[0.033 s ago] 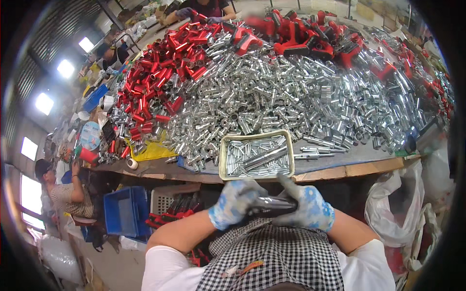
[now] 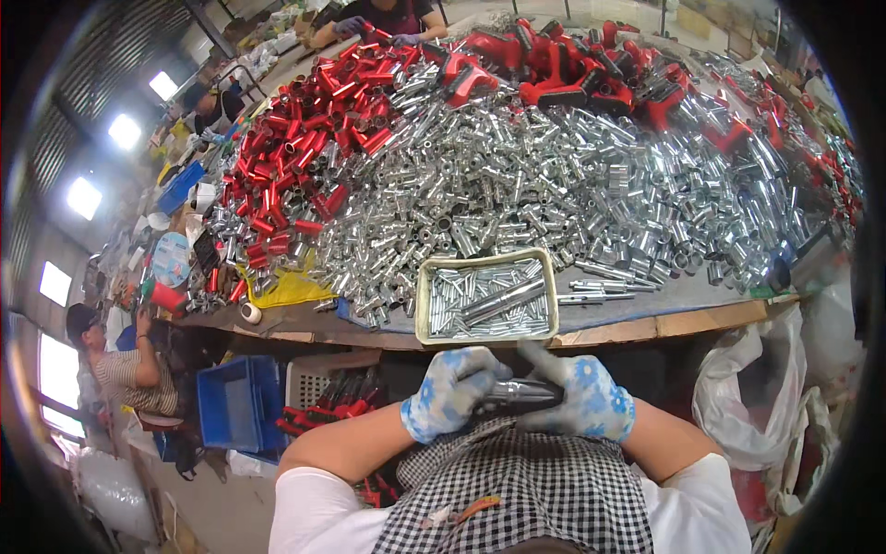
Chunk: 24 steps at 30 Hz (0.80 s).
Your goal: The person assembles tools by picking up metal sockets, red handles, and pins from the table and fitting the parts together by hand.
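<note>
both gloved hands meet over the lap below the table edge, the left hand [image 2: 449, 391] and the right hand [image 2: 580, 399] each closed around one end of a dark metal part [image 2: 520, 395], just below a tan tray [image 2: 422, 305] of silver tubes beside the big silver pile [image 2: 554, 185]

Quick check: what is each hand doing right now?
Left hand: closed around the left end of a dark metal tube.
Right hand: closed on the same tube's right end.
</note>
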Tool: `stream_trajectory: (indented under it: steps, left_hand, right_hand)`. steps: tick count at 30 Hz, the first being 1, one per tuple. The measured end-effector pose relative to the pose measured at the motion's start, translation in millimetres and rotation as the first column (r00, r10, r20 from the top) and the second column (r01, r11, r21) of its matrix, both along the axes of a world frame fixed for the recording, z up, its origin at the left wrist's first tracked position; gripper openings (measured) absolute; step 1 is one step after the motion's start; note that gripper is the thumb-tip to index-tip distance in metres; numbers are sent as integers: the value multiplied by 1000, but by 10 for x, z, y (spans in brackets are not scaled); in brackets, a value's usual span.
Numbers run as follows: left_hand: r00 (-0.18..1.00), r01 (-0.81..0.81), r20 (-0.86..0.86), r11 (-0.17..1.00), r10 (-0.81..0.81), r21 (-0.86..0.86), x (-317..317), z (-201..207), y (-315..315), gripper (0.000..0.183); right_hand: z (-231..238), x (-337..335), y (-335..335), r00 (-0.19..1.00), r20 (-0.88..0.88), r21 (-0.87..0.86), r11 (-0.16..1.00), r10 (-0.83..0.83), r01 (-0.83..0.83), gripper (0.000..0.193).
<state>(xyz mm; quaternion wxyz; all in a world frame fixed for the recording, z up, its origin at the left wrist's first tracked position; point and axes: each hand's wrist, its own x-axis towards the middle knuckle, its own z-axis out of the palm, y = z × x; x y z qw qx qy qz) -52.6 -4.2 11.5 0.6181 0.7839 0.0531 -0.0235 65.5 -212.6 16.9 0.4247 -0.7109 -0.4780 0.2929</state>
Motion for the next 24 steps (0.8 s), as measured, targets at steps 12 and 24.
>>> stream_trajectory:
  steps: [12,24]
  left_hand:
    - [930,25,267,768,-253,640,797,-222,49,17]
    - [986,108,-46,412,-159,905,1266,-358,-109,17]
  right_hand:
    - [-33,48,-343,948,-65,-236,927,-313,290,38]
    - [-151,106,-604,948,60,-181,931,-311,317,39]
